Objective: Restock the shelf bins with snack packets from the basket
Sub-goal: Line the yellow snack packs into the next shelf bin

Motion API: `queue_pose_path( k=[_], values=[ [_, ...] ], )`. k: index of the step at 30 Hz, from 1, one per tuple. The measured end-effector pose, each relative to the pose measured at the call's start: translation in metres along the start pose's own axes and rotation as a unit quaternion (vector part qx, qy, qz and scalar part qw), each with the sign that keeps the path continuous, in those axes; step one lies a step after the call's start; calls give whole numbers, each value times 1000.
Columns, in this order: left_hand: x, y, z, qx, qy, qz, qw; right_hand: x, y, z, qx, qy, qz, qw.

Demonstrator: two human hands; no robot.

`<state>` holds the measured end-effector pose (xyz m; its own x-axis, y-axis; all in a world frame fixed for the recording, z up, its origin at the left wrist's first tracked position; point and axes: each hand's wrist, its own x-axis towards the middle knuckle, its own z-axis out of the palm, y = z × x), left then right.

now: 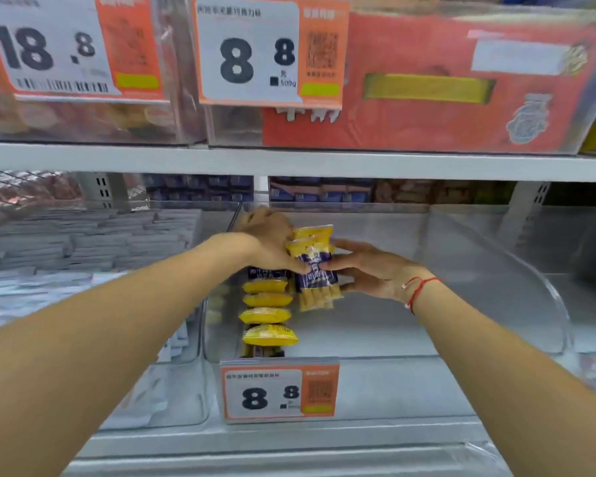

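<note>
A white metal shelf board [289, 163] crosses the view. Just above it stands a large orange cardboard box [427, 118] behind clear plastic. Two orange-and-white price cards, "18.8" [59, 46] and "8.8" [265, 53], hang above the board's left half.

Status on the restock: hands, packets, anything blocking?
Left hand and right hand both gripping a stack of yellow-purple packets inside the clear bin. Row of packets already along the left wall. Nothing blocking.
</note>
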<state>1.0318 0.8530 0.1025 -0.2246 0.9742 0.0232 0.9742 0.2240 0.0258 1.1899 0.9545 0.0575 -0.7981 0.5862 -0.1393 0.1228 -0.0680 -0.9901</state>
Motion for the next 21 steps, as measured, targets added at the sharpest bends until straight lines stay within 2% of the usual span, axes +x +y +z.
queue_pose_path(
  k=[5,10,13,16,21],
  values=[
    [11,-3,18,63,35,24,997,9,11,3,-12,16,2,1000],
    [1,0,23,99,70,48,992,-1,20,10,-172,32,30,984],
    [-3,6,23,83,44,67,993,-5,22,12,-224,39,41,973],
    [-5,12,22,84,10,52,995,-7,21,16,-255,32,52,965],
    [-7,14,19,76,21,42,996,-4,26,23,-324,15,34,945]
  ],
)
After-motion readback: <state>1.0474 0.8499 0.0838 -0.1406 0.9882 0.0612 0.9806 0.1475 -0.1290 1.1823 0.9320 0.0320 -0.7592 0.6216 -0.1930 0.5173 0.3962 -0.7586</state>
